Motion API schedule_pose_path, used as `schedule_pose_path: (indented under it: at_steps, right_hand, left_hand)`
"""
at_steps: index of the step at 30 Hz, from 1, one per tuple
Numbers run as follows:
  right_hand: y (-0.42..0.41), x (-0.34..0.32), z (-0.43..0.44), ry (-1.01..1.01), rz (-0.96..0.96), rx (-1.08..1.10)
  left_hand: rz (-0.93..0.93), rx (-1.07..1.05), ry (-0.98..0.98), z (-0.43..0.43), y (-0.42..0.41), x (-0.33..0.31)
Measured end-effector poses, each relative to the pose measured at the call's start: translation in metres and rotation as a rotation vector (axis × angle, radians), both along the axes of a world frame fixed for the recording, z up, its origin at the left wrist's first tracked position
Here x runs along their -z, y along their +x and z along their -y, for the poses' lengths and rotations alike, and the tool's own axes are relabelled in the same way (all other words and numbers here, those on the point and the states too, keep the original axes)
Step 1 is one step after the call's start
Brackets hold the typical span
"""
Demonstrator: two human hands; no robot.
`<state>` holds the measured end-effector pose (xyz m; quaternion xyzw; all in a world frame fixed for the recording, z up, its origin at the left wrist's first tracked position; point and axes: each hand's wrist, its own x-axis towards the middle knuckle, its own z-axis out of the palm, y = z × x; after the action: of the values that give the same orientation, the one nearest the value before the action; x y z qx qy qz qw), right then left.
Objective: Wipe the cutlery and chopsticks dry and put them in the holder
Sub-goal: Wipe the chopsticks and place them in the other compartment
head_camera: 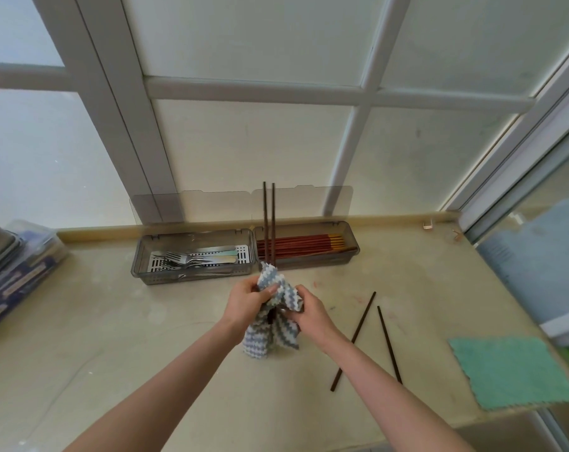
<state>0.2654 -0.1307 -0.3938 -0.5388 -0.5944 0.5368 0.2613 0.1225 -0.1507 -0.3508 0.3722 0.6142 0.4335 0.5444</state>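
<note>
The left hand [245, 301] and right hand [310, 313] are squeezing a striped cloth [271, 336] around two upright chopsticks [269, 223]. Drawing it firmly along their full length is looking wisest.

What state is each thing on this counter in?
Held chopsticks: upright, lower ends wrapped in striped cloth.
Striped cloth: bunched, gripped by left hand and right hand.
Loose chopsticks: lying on counter.
Cutlery box: lid open, holding forks.
Chopstick box: lid open, holding red chopsticks.
Green cloth: lying flat.

Beige stone counter [113, 337] beneath a frosted window [244, 37] with pale grey frame bars [253, 89], soft daylight.
</note>
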Motion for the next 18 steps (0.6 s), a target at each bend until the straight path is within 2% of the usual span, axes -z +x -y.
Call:
schedule_pose_path:
  at_steps: [4, 12, 18]
  right_hand:
    - [-0.012, -0.001, 0.004, -0.071, -0.027, -0.053]
    - [-0.013, -0.013, 0.006, -0.042, -0.158, -0.049]
    - [-0.009, -0.019, 0.005, -0.065, -0.136, -0.055]
  left_hand:
    - [0.023, -0.034, 0.015, 0.003, 0.004, 0.004]
    - [0.083, 0.002, 0.020, 0.002, 0.005, 0.002]
    - [0.102, -0.048, 0.025, 0.001, 0.005, 0.003]
